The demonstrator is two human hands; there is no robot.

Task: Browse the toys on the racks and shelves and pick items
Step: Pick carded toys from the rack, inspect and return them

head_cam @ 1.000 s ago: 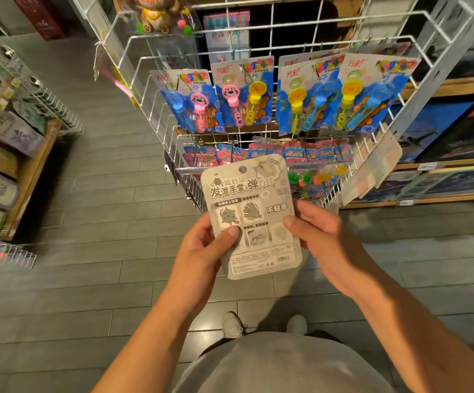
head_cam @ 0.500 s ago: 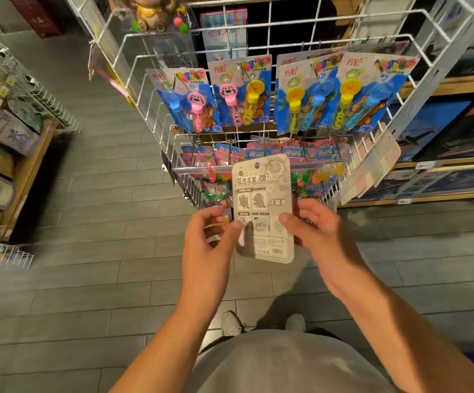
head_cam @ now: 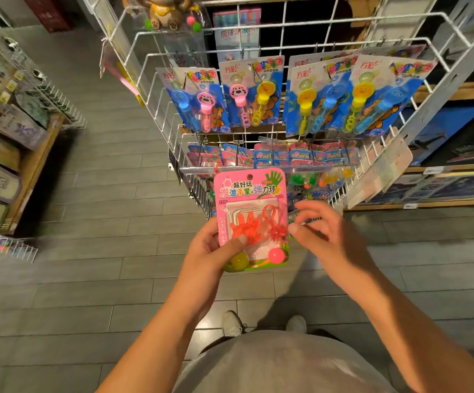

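Pink toy card [head_cam: 251,219] now faces me front-side, flipped from its grey back, held near the wire rack [head_cam: 258,154]; my left grip [head_cam: 210,251] pinches its lower corner, right grip [head_cam: 319,231] pinches its right edge.

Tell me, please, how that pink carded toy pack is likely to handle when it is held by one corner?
The pink toy pack looks like thin card with a clear blister, so it probably feels light and flexes a little. The left hand holds it upright with a thumb grip at the lower corner, suggesting little weight. The glossy blister may be slightly slippery; the small balls seem sealed inside.
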